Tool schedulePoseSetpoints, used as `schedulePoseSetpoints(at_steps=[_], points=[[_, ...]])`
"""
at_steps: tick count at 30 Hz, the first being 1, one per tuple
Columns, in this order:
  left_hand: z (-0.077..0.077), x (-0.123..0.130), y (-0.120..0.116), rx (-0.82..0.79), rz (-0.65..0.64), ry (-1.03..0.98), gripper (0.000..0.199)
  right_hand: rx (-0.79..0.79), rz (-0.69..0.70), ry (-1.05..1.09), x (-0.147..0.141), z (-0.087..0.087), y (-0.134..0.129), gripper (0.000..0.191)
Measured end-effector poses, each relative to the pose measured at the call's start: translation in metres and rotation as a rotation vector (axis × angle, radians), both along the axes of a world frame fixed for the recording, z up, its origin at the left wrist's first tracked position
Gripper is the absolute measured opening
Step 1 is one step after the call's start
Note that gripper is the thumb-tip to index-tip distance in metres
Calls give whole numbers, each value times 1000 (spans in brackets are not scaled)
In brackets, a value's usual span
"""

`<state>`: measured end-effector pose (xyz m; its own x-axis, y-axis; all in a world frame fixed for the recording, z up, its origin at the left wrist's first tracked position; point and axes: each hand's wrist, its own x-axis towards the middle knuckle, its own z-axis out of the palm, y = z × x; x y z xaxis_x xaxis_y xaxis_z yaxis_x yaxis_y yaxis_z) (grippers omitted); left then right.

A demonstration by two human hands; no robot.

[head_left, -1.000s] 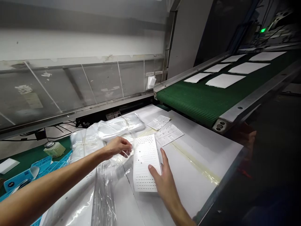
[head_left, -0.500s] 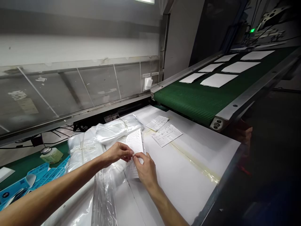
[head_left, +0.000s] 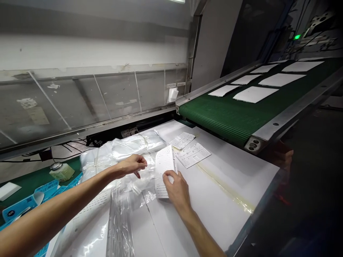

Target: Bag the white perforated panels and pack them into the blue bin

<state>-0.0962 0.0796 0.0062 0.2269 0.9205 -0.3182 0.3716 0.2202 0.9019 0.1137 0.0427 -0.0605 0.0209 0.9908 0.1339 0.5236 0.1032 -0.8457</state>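
Head view: right hand (head_left: 178, 189) pinches card (head_left: 164, 162); clear bag (head_left: 119, 221) encloses sheet (head_left: 88, 223).

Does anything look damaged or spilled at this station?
Slightly: the grey panel at the back carries ragged white scraps, perhaps leftovers of torn labels, so it looks worn. I see no spill.

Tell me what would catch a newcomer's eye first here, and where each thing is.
First, probably, the bright green conveyor belt slanting across the upper right, with flat white panels in two rows. Next, at the center, the right hand grips a white panel marked with black dashes, the left hand just left of it. Shiny clear plastic bags lie bundled behind the left hand.
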Motion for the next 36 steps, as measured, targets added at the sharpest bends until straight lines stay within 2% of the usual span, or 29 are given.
schedulePoseSetpoints(at_steps=[3,6,7,9,11,13,16,20,25,32,34,36], points=[[-2,4,8,33,-7,61,19,24,-56,99,24,15,-28,22],[-5,10,12,32,-14,64,25,49,-161,210,32,17,-66,18],[-6,11,13,32,-16,61,26,51,-147,225,29,13,-77,18],[-8,12,14,40,-14,63,29,15,-30,219,17,3,-92,20],[-7,11,13,58,-8,79,31,-76,98,175,4,-4,-96,25],[-6,8,11,88,5,109,35,-158,182,95,-3,-2,-91,25],[-4,6,9,143,8,167,39,-251,324,19,-2,12,-75,22],[-6,7,3,238,-31,282,39,-407,472,152,9,34,-50,18],[-12,7,-3,377,-95,397,32,-549,415,338,13,43,-33,17],[-1,18,-17,567,-227,477,26,-538,372,475,3,39,-22,19],[3,19,-22,615,-255,502,26,-530,365,529,-2,38,-19,31],[5,18,-27,659,-271,538,27,-542,356,576,-7,38,-17,54]])
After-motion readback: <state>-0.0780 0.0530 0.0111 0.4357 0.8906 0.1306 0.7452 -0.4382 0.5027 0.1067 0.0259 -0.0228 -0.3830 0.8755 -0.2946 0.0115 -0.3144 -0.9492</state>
